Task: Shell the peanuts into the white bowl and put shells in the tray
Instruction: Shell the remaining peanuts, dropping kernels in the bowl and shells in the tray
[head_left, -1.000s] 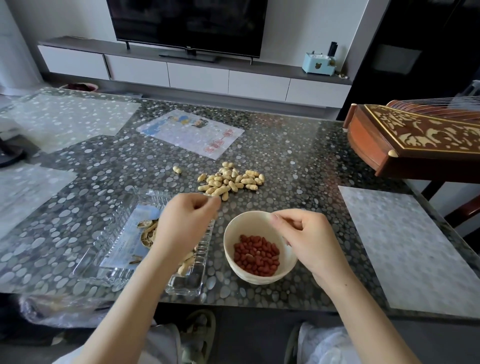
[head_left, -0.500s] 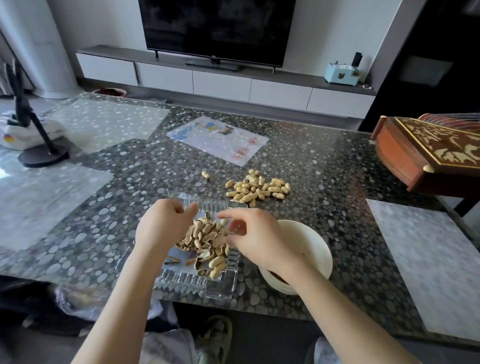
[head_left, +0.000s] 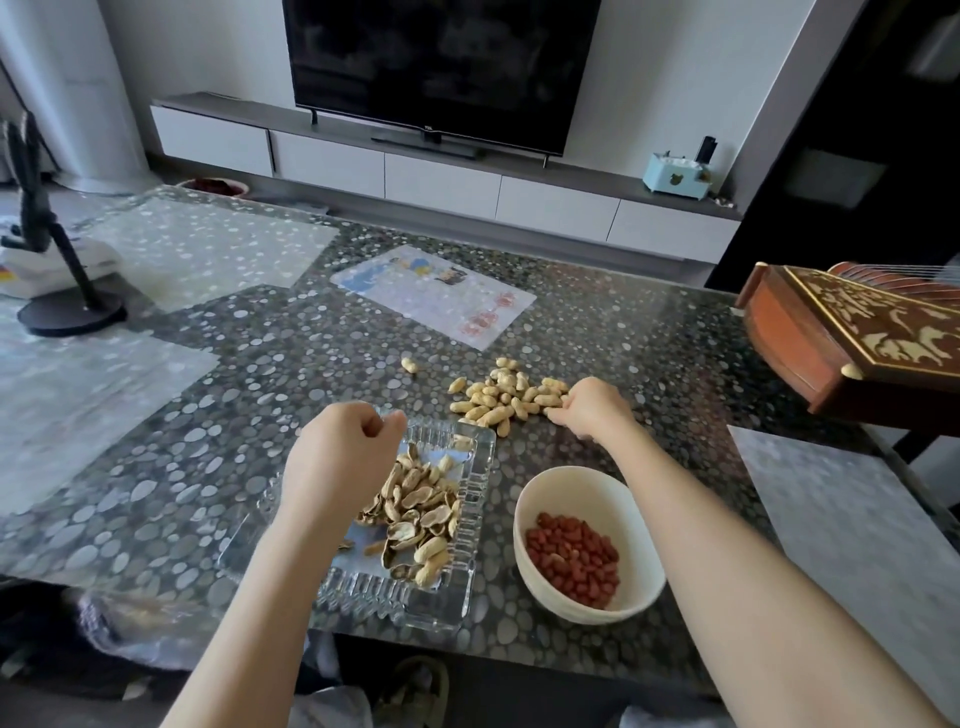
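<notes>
Eyeing the peanuts (head_left: 498, 397) piled on the far side of the tray (head_left: 405, 603) and bowl (head_left: 571, 470). My right hand (head_left: 592, 410) is resting curled on the pile's right edge, and I can't tell if it's got one. My left hand (head_left: 345, 457) is hanging loosely curled over the shells (head_left: 421, 509), with nothing showing in it. I'm guessing they're light and brittle, so I'm planning to pinch one gently along the seam.

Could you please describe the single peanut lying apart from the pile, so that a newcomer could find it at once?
On the pebble-patterned table, find the cartoon-printed sheet near its middle. Just in front of that sheet's near edge, left of the pile of unshelled peanuts, lies the lone peanut. Unlike the piled ones, it touches no other peanut.
</notes>
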